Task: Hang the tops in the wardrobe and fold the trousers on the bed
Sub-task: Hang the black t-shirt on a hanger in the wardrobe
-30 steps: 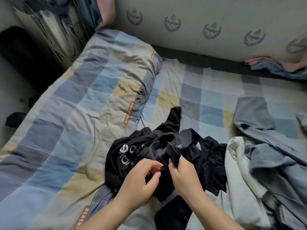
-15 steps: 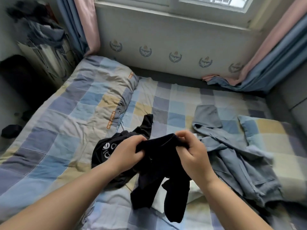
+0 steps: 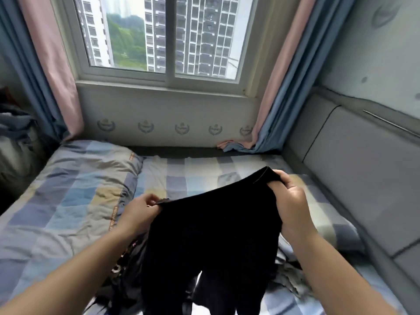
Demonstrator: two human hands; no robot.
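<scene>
Trousers: black trousers [image 3: 213, 233] held up in the air above the bed [image 3: 68, 201], waistband spread wide, two legs hanging down (right corner held higher than the left).
Left hand: left hand [image 3: 139, 212] pinches the left end of the waistband, fingers curled round the cloth.
Right hand: right hand [image 3: 289, 201] grips the right end, fingers folded over a bunch of fabric.
Under the trousers: a heap of dark clothes [image 3: 127, 276] on the checked cover.
Beyond: window [image 3: 163, 35], pink and blue curtains [image 3: 286, 83].
</scene>
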